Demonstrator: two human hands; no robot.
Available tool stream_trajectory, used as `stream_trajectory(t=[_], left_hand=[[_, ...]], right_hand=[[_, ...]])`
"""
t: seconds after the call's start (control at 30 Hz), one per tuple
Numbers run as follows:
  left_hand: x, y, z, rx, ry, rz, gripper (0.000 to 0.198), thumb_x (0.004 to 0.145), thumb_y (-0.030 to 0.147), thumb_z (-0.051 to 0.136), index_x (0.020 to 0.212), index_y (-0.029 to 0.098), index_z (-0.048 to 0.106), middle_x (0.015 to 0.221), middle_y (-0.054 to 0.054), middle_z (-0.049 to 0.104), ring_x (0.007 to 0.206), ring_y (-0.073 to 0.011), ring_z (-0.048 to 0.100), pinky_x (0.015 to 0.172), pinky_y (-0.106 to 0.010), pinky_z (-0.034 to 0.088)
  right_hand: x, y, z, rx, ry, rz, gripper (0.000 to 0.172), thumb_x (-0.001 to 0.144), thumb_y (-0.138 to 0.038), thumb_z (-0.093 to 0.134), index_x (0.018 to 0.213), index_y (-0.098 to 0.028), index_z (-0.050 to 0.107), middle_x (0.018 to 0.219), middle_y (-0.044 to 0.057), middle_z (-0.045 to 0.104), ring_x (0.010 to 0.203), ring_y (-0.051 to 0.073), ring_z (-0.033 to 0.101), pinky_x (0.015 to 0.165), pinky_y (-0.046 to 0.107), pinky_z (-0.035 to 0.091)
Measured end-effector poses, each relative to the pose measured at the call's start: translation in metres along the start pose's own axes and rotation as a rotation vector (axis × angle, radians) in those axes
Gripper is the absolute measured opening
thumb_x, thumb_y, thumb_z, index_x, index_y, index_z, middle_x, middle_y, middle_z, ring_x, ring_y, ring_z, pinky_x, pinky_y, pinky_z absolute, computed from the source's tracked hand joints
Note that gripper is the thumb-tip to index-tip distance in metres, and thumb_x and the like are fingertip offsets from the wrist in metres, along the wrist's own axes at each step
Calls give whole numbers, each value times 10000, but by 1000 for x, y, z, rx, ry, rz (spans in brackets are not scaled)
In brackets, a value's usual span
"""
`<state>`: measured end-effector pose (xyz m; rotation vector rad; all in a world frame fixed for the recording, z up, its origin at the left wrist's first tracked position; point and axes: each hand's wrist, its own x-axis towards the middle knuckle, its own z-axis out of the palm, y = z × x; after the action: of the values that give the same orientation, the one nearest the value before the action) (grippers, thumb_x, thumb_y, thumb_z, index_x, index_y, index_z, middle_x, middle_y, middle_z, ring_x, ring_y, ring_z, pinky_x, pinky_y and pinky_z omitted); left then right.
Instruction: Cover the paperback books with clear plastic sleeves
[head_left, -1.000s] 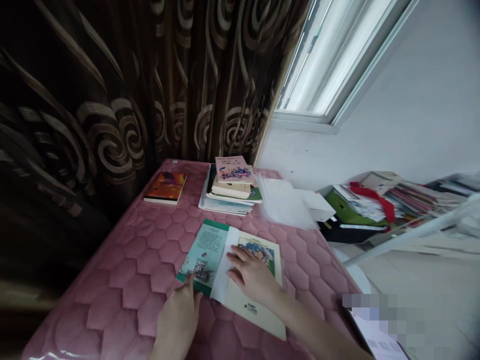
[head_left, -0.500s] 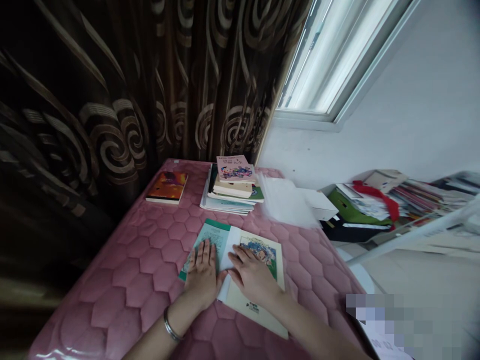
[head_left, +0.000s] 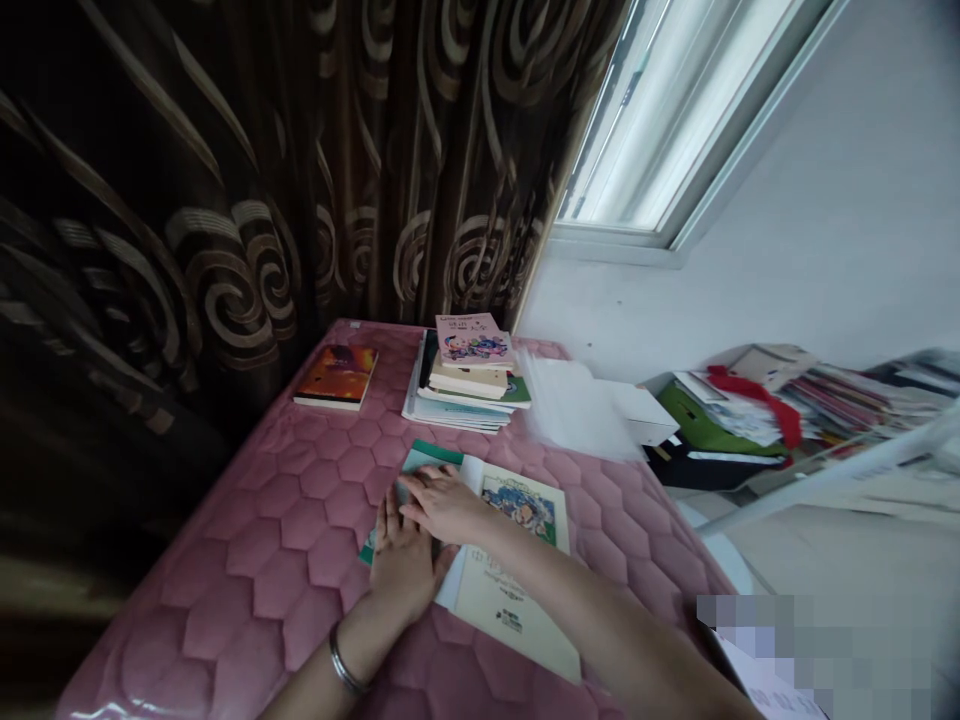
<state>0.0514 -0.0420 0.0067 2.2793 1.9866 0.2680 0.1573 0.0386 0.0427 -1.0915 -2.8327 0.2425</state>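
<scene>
An open book (head_left: 517, 610) lies on the pink padded table cover, with a cream page bearing a colour picture on its right side and a green-edged flap on its left. My left hand (head_left: 405, 565) rests flat on the green flap, fingers stretched out, a silver bracelet at the wrist. My right hand (head_left: 444, 502) reaches across the fold onto the same flap, its fingers extended and touching or just over the left fingertips. Both hands hide much of the flap.
Behind the book stands a stack of books (head_left: 469, 385) topped by a pink one. An orange book (head_left: 336, 376) lies at the back left. Clear plastic sheets (head_left: 574, 405) and a white box (head_left: 637, 410) sit at the back right, near piled papers (head_left: 832, 395).
My right hand has slid left from the cream page across the fold onto the green flap, uncovering the page's print. My left hand stays in place.
</scene>
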Motion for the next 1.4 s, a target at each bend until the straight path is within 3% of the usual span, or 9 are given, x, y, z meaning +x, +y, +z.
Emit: stream_trajectory(t=[0.23, 0.33, 0.5, 0.67, 0.77, 0.97, 1.17, 1.3, 1.4], left_hand=[[2, 1, 3, 25, 61, 3, 657, 848, 515, 486, 1413, 191, 403, 1515, -189, 289, 1378, -411, 249, 1060, -568, 279], [-3, 0, 2, 58, 79, -37, 629, 847, 492, 506, 1405, 215, 418, 1497, -190, 326, 1360, -399, 301, 1051, -571, 291], [-42, -11, 0, 143, 86, -56, 673, 809, 453, 563, 1419, 225, 390, 1441, -184, 425, 1326, -373, 377, 1086, -564, 241], [-92, -22, 14, 181, 163, -85, 707, 761, 428, 586, 1402, 176, 424, 1440, -183, 427, 1319, -344, 391, 1119, -569, 163], [-102, -25, 11, 179, 183, -79, 674, 774, 437, 576, 1373, 150, 464, 1426, -202, 438, 1293, -347, 423, 1108, -592, 167], [-64, -10, -15, 180, 178, -105, 553, 859, 447, 491, 1318, 142, 532, 1319, -187, 557, 1288, -364, 427, 1099, -614, 193], [-34, 3, 6, 179, 177, -77, 497, 863, 324, 493, 1315, 122, 529, 1397, -184, 482, 1284, -321, 452, 1038, -488, 390], [-38, 0, 15, 151, 216, -48, 485, 888, 359, 453, 1281, 96, 559, 1359, -195, 518, 1301, -314, 434, 1052, -477, 383], [-39, -1, 17, 148, 226, -54, 490, 882, 352, 466, 1280, 82, 558, 1374, -208, 498, 1304, -323, 428, 1059, -487, 374]], right_hand=[[25, 36, 1, -84, 14, 181, 508, 974, -442, 294, 1365, -139, 408, 1339, 132, 542, 1237, 280, 412, 964, 457, 291], [28, 38, 4, -89, 25, 202, 522, 974, -441, 280, 1382, -132, 385, 1370, 132, 515, 1250, 280, 396, 965, 459, 285], [26, 33, 9, -88, 13, 235, 547, 970, -441, 279, 1404, -117, 358, 1358, 148, 521, 1261, 293, 378, 969, 462, 273], [26, 31, 12, -82, 25, 238, 540, 971, -451, 269, 1416, -155, 348, 1389, 139, 491, 1252, 293, 381, 974, 479, 271], [26, 30, 12, -77, 17, 252, 534, 969, -447, 287, 1416, -163, 352, 1387, 144, 491, 1265, 294, 370, 983, 481, 269], [27, 28, 10, -59, 10, 269, 537, 969, -436, 293, 1419, -149, 356, 1403, 153, 475, 1295, 308, 350, 999, 512, 273], [10, 2, 9, -1, 21, 157, 519, 966, -408, 324, 1426, -168, 344, 1451, 127, 422, 1393, 273, 246, 1081, 539, 181], [-15, -24, 13, 129, 28, -84, 473, 977, -371, 323, 1401, -168, 374, 1426, 98, 464, 1339, 197, 368, 1117, 452, 177], [-18, -19, 13, 135, 42, -138, 452, 979, -356, 335, 1374, -153, 410, 1383, 105, 513, 1293, 178, 434, 1120, 402, 187]])
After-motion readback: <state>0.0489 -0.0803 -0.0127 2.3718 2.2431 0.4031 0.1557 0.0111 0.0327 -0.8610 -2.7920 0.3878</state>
